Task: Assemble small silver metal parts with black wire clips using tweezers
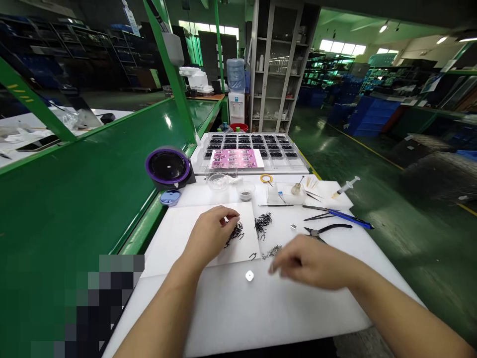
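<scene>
My left hand (212, 231) is over a white sheet (179, 223), thumb and forefinger pinched together. Whatever lies between those fingertips is too small to name. Just below them is a pile of small black forked parts (234, 232). A second black pile (263, 223) lies to its right, past the sheet's edge. My right hand (309, 261) is closed with curled fingers, its tips smeared by motion, close to a heap of tiny silver parts (275, 251). Anything it holds cannot be made out. One loose forked part (253, 256) and a small white square piece (249, 275) lie between the hands.
On the right lie cutting pliers (316, 232), tweezers (320, 217), a blue-handled tool (354, 219) and a syringe (346, 186). Behind are a small clear dish (246, 193), a yellow ring (266, 178) and compartment trays (276, 148) of black parts. A round purple-rimmed device (167, 166) stands left.
</scene>
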{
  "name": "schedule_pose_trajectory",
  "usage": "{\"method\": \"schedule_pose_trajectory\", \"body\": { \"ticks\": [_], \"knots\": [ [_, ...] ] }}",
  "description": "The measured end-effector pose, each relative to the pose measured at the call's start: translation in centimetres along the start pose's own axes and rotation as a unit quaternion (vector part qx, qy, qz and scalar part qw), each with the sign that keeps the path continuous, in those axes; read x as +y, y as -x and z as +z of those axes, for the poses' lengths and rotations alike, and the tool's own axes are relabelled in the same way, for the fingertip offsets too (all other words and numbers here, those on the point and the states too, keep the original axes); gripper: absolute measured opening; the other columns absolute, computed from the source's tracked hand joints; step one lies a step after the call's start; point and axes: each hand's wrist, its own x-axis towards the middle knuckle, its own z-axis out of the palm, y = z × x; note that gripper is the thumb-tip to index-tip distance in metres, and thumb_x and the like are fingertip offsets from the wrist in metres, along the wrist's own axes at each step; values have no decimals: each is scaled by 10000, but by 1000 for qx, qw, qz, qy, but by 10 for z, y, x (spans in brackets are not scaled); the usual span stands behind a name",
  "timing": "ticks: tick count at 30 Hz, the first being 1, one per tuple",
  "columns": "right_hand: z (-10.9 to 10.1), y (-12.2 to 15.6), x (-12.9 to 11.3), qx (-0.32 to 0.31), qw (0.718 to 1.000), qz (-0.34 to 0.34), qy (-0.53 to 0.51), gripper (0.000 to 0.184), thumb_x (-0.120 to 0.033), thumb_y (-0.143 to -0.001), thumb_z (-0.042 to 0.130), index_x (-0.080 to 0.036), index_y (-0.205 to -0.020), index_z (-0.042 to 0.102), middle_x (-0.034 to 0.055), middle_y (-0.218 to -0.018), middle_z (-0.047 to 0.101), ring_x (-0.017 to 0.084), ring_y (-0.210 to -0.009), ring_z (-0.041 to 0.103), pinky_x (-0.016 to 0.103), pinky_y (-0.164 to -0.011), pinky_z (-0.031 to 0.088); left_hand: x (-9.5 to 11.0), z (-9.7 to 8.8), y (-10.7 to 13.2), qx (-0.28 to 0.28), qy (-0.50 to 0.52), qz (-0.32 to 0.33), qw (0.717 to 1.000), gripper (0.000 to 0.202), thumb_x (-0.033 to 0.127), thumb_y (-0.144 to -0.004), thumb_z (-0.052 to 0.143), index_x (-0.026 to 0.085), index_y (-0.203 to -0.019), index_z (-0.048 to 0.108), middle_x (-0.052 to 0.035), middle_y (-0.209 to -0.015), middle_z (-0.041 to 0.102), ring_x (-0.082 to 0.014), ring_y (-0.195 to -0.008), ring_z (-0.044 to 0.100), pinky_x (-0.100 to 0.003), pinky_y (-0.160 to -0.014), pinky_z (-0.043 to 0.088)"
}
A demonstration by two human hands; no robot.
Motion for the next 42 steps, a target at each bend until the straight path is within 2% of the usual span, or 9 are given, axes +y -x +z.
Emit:
{"method": "schedule_pose_trajectory", "body": {
  "ticks": [3,7,10,13,17,22,29,35,42],
  "knots": [
    [-21,-42,12,101,993,57,-29,199,-242,-827,591,-187,-929,754,-35,-568,418,105,-527,396,232,-522,313,-5,-3,-3,38,11,-35,999,226,386,-880,572,231,-916,733,-11,-959,693,-185,-776,561,-325,-752,425],
    [-29,-78,22,172,982,67,-33,308,-384,-911,513,-165,-1003,709,1,-695,549,128,-608,482,248,-576,369,-7,-4,-3,53,44,-69,995,289,422,-896,550,217,-990,731,-26,-1015,706,-192,-821,591,-317,-774,445],
    [-24,-74,19,222,973,54,-30,421,-466,-994,323,-176,-991,629,11,-760,565,142,-665,513,271,-642,409,-4,-1,-1,5,80,-70,994,305,453,-896,551,222,-981,732,-6,-919,729,-176,-790,627,-281,-725,468],
    [-25,-52,13,270,962,48,10,434,-515,-1014,282,-194,-856,529,12,-806,554,159,-777,516,288,-718,390,3,2,4,-43,100,-65,992,299,470,-884,571,240,-966,744,15,-814,724,-159,-704,614,-259,-632,450],
    [-28,-31,19,245,964,92,53,372,-513,-975,445,-206,-779,523,-23,-646,522,147,-611,456,289,-585,322,9,5,10,-84,107,-58,989,277,460,-883,582,270,-973,762,30,-742,714,-150,-643,591,-258,-583,427],
    [-15,-30,39,208,971,113,43,188,-386,-877,632,-218,-791,632,-32,-715,641,133,-625,535,260,-561,375,10,6,11,-105,98,-43,989,271,446,-894,580,284,-996,772,31,-861,752,-170,-769,662,-278,-686,485],
    [-14,-22,41,191,978,63,54,40,-204,-819,664,-233,-793,675,-51,-805,676,120,-751,601,239,-675,426,13,7,11,-118,60,7,991,271,401,-938,529,288,-1034,757,48,-1061,741,-168,-959,666,-271,-823,496],
    [-16,-21,40,199,973,107,43,130,-352,-827,691,-227,-792,686,-24,-749,693,146,-689,629,263,-624,448,13,7,15,-170,-10,52,984,199,317,-906,569,274,-922,762,34,-888,748,-184,-802,661,-311,-731,464],
    [-9,-30,43,189,974,113,53,91,-311,-868,631,-223,-859,655,-20,-734,677,149,-668,617,277,-600,430,12,12,18,-204,-137,119,962,258,257,-927,514,266,-912,771,-28,-923,657,-176,-789,600,-303,-679,437]
  ]
}}
